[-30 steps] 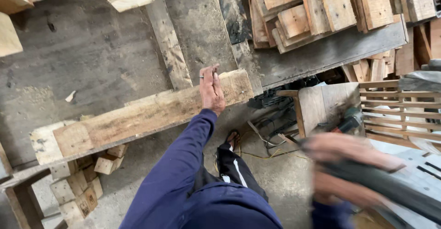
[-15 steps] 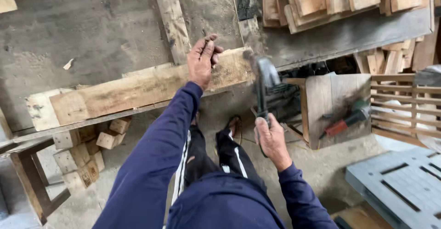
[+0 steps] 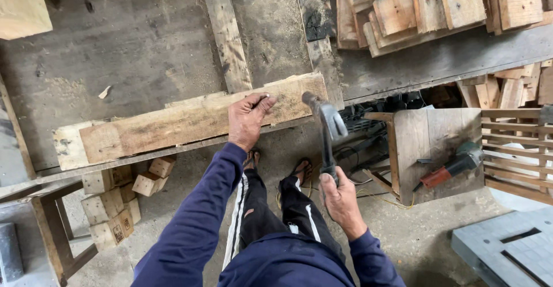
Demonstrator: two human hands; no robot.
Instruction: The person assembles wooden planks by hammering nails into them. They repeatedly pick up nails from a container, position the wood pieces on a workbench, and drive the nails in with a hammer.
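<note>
While the left hand (image 3: 246, 120) presses flat, fingers spread, on one long wooden plank (image 3: 190, 123) lying along the near edge of the desk (image 3: 127, 39), the right hand (image 3: 341, 200) is closed around the handle of one hammer (image 3: 325, 127), head raised just beside the plank's right end. One angle grinder (image 3: 455, 166) lies on a small stool (image 3: 429, 148). About seven wood blocks (image 3: 115, 200) sit below.

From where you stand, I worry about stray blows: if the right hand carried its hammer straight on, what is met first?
Probably the plank end, by the left hand; right hand, hammer; depth unclear.
</note>
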